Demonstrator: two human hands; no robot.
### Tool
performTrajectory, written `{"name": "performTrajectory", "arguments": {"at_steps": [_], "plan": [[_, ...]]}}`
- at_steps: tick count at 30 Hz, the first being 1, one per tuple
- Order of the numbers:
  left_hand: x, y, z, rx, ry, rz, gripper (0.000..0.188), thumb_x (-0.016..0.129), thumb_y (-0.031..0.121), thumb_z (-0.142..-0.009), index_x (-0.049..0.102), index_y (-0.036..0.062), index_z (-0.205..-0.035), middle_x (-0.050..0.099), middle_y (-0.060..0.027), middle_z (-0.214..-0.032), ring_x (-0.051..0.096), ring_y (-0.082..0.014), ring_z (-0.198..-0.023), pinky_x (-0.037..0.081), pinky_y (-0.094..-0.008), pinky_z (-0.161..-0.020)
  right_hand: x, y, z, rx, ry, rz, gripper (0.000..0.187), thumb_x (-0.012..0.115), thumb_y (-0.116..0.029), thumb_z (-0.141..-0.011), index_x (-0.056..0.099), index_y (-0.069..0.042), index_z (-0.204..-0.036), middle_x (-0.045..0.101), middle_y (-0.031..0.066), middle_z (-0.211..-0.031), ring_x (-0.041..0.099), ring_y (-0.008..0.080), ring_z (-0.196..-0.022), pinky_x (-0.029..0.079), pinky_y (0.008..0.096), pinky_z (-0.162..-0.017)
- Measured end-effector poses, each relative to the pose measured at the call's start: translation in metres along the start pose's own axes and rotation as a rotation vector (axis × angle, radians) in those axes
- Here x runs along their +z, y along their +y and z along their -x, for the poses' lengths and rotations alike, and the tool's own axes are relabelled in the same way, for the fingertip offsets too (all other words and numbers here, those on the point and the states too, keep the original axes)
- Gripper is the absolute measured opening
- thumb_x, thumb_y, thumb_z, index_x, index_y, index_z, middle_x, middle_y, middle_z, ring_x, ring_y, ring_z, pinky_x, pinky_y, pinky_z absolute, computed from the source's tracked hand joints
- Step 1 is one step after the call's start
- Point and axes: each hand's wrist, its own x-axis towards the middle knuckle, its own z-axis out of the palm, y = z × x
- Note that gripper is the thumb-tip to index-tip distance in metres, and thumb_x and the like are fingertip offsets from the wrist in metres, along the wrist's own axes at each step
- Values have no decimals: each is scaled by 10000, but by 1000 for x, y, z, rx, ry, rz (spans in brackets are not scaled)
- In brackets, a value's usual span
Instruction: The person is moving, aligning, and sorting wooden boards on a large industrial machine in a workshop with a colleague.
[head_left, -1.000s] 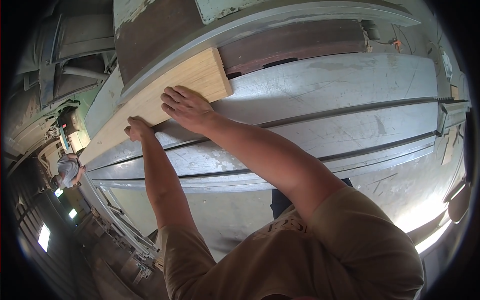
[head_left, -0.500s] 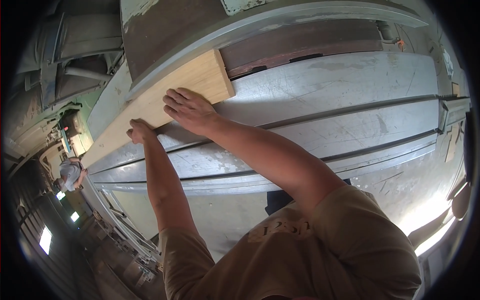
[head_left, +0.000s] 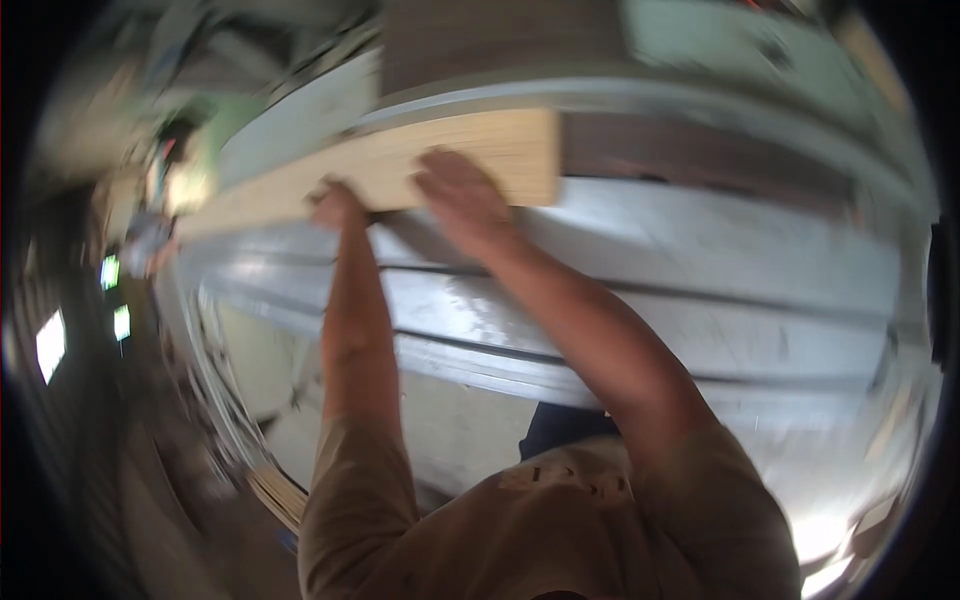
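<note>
A long pale wooden board (head_left: pixel 510 155) lies on the grey metal machine table (head_left: pixel 700 240), its far long edge close to a raised metal rail. My left hand (head_left: pixel 338 203) is closed at the board's near edge, fingers curled over the top. To its right, my right hand (head_left: pixel 465 200) lies flat on the board, near the right end, with the fingers stretched out. Motion blurs the picture, so finer finger detail is lost.
Long dark grooves run along the table. Behind the board stands the metal rail (head_left: pixel 660 95) with a brown panel (head_left: pixel 500 45). Another person (head_left: pixel 148 240) is at the board's far left end. Thin wooden strips (head_left: pixel 278 495) lie at lower left.
My view has turned, so the board, table and both hands sit further right in the picture and the board looks more level. Both hands stay on the board.
</note>
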Motion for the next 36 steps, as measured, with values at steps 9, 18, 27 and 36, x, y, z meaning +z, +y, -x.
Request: {"name": "performTrajectory", "arguments": {"at_steps": [9,18,27,36], "plan": [[-59,115,69,-418,86,495,802,676,459,-969,472,33,-1616,249,-418,-1679,349,-581,-1521,287,-575,-1290,-38,5,-4,-135,-184,343,535,748,-281,-978,617,-135,-1476,544,77,-1605,429,280,-1550,304,433,-1302],[-62,110,70,-439,100,512,803,673,442,-948,472,29,-1607,259,-434,-1664,308,-576,-1539,291,-571,-1285,-39,-10,-7,-101,-216,360,535,763,-260,-970,630,-116,-1468,547,94,-1602,426,299,-1552,320,450,-1299],[-39,79,42,18,201,26,585,525,415,-1062,557,109,-1561,351,-197,-1745,209,-480,-1638,136,-691,-1295,-23,-24,-12,-44,-218,362,550,734,-347,-1001,635,-186,-1518,504,35,-1668,387,249,-1595,304,424,-1333],[-62,78,-12,1269,-213,312,576,643,434,-1061,603,44,-1483,616,-210,-1500,506,-408,-1478,336,-553,-1270,15,-123,73,704,304,-316,514,767,-237,-1013,637,-48,-1472,641,130,-1509,615,305,-1389,521,433,-1123]]}}
